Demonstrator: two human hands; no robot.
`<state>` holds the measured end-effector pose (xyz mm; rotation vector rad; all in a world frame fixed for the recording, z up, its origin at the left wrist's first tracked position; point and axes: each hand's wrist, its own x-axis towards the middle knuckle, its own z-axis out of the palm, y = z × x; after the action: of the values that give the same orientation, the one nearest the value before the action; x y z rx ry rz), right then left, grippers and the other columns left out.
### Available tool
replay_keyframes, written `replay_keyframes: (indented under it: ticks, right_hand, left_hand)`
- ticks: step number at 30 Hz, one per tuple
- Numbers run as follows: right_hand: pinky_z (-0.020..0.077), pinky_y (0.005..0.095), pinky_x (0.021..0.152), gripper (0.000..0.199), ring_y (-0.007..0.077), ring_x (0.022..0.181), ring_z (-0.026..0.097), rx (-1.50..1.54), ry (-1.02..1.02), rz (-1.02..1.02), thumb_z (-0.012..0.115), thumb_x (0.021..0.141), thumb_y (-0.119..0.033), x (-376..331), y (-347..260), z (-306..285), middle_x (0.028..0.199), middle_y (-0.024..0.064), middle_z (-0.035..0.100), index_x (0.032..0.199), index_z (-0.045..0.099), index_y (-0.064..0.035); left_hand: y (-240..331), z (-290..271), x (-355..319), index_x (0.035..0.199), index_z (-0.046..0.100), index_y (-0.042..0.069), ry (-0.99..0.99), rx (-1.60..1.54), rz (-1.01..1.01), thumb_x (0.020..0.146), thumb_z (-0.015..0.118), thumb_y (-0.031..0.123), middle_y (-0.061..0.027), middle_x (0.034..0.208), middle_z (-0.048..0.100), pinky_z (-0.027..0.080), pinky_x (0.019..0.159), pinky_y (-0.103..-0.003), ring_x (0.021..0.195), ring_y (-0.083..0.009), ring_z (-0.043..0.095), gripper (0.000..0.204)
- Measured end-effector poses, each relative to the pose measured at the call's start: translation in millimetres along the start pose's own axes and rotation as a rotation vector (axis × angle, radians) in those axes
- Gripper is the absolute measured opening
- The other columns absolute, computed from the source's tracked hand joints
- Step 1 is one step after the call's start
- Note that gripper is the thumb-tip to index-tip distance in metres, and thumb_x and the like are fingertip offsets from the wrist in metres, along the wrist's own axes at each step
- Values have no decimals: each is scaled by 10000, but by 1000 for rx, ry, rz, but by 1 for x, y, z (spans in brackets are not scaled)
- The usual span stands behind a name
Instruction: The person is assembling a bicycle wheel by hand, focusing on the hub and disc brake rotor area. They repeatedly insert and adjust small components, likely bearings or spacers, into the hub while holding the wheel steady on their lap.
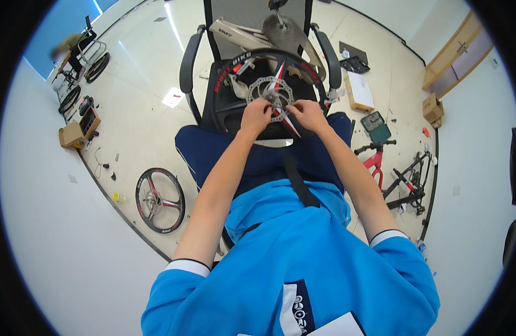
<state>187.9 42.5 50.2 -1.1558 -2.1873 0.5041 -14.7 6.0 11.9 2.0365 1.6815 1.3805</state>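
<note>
Reaching forward from the lap, both forearms stretch out nearly straight toward a small bike wheel (pixel 230 84) lying flat on a black chair (pixel 192 67). The left hand (pixel 256 116) curls its fingers closed on the silver brake disc (pixel 273 96) at the hub; just beside it, the right hand (pixel 306 113) pinches the same disc's edge, knuckles up.

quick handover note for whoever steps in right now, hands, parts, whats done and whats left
Left hand and right hand: both with fingers on the brake disc at the hub of the black wheel, which lies flat on the office chair.
Done: disc sits on the hub.
Left: whether it is fastened cannot be told; check.
Nearby: second wheel on the floor, red bike frame to the right.
</note>
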Motion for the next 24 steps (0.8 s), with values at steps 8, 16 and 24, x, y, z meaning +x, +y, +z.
replay_keyframes:
  ticks: [8, 16, 24]
  right_hand:
    - [532, 382, 808, 254, 323, 883, 684, -35, -47, 281, 673, 819, -172, -11, 75, 25, 911, 176, 705, 1005, 680, 1]
    - [489, 450, 900, 296, 402, 1015, 593, -227, -82, 212, 637, 820, -190, 32, 88, 68, 1035, 244, 634, 1085, 648, -58]
    - [521, 454, 756, 250, 426, 884, 616, -245, -173, 73, 653, 706, -155, 62, 102, 70, 906, 239, 652, 913, 672, -15]
  left_hand:
    - [12, 0, -2, 867, 707, -3, 145, -104, -15, 786, 683, 95, -146, 776, 668, 528, 643, -329, 676, -265, 671, 129]
    - [14, -39, -47, 876, 725, 9, 258, -316, -253, 799, 692, 49, -92, 747, 676, 500, 589, -254, 621, -158, 650, 93]
    - [11, -42, -63, 875, 733, 7, 290, -369, -371, 810, 702, 46, -77, 742, 674, 473, 547, -240, 588, -116, 614, 81]
